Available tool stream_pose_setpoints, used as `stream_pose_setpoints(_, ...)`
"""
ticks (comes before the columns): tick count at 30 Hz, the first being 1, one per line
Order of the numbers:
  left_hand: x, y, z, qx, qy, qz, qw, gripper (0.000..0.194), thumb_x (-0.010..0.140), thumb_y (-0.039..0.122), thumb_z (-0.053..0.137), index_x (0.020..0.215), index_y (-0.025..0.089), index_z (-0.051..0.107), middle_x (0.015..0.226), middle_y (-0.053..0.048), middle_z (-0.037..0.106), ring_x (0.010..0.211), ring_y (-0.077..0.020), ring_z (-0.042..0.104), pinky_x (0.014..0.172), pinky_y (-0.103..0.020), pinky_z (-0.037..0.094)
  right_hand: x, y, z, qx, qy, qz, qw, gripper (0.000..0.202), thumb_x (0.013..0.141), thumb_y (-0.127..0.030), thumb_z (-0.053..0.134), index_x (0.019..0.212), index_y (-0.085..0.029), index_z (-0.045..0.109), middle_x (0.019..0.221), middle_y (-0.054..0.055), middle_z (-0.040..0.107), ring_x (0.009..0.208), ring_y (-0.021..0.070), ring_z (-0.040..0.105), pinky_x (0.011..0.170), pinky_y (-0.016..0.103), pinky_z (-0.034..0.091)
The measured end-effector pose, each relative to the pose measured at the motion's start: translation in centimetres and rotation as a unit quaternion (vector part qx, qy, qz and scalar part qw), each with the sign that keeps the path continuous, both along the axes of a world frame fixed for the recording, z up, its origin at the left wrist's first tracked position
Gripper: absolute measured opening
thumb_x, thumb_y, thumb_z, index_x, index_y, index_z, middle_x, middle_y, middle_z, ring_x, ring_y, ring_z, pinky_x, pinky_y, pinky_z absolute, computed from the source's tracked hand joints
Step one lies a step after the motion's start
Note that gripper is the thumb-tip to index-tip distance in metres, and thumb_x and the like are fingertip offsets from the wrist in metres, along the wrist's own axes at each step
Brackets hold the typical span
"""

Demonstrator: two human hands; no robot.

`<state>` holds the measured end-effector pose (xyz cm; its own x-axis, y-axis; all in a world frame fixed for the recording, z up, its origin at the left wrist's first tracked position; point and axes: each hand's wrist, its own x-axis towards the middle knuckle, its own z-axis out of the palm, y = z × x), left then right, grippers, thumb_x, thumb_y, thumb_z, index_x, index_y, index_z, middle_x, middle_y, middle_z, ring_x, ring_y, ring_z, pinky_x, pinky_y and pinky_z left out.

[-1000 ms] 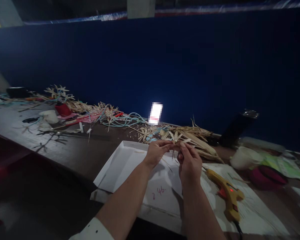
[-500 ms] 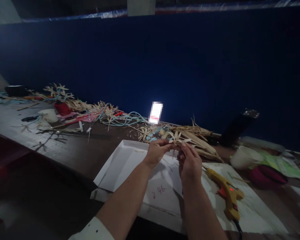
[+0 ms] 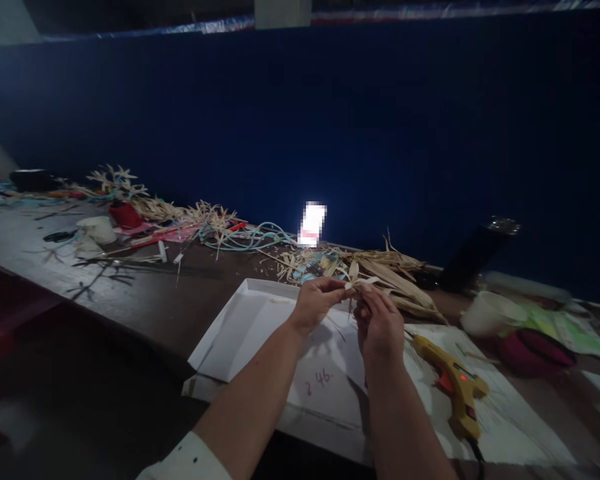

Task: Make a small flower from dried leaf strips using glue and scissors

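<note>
Between my two hands is a small flower of pale dried husk strips (image 3: pixel 353 273), its petals sticking up above the fingertips. My left hand (image 3: pixel 314 305) pinches its left side with thumb and forefinger. On the other side my right hand (image 3: pixel 380 323) grips it, fingers curled, close against the left fingertips. Part of the flower is hidden behind the fingers. Beneath the hands lies a shallow white box lid (image 3: pixel 245 320) with red handwriting on it. A yellow glue gun (image 3: pixel 453 383) with a small red light rests right of my right hand.
Long dried husks (image 3: pixel 400 283) lie behind the hands. A lit phone (image 3: pixel 313 225) stands against the dark blue partition (image 3: pixel 230 120). Light-blue cord (image 3: pixel 267 235) and finished husk flowers (image 3: pixel 115 180) are spread to the left. A white cup (image 3: pixel 493 313) and black bottle (image 3: pixel 480 253) stand at right.
The flower's petals have turned or shifted slightly between my fingertips. Both hands stay in nearly the same place and keep their pinch.
</note>
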<state>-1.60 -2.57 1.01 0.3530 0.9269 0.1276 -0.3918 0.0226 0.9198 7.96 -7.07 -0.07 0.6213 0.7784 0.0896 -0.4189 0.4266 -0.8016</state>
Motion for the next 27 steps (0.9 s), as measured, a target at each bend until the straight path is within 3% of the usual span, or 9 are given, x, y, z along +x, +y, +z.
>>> stream_pose_setpoints(9,0.02,0.12,-0.12,0.007,0.006,-0.003,1.0,0.03,0.05,0.03,0.081,0.074,0.014,0.071,0.069,-0.003,0.068,0.063,-0.0112,0.058,0.065,-0.024,0.045,-0.12,-0.09,-0.18,-0.007,-0.07,-0.036,0.997,0.029,0.061,-0.035,0.078,0.081,-0.015,0.07,0.058,-0.003,0.056,0.043,0.0026,0.033,0.039,0.017,0.023)
stream_pose_setpoints(27,0.02,0.33,-0.36,0.028,0.056,0.017,0.998,0.026,0.053,0.031,0.078,0.072,0.014,0.071,0.064,-0.002,0.066,0.057,-0.0094,0.054,0.058,-0.022,0.043,-0.32,-0.17,0.04,-0.011,-0.057,-0.035,0.998,0.03,0.058,-0.034,0.079,0.078,-0.014,0.069,0.05,-0.005,0.05,0.042,0.0036,0.033,0.039,0.018,0.021)
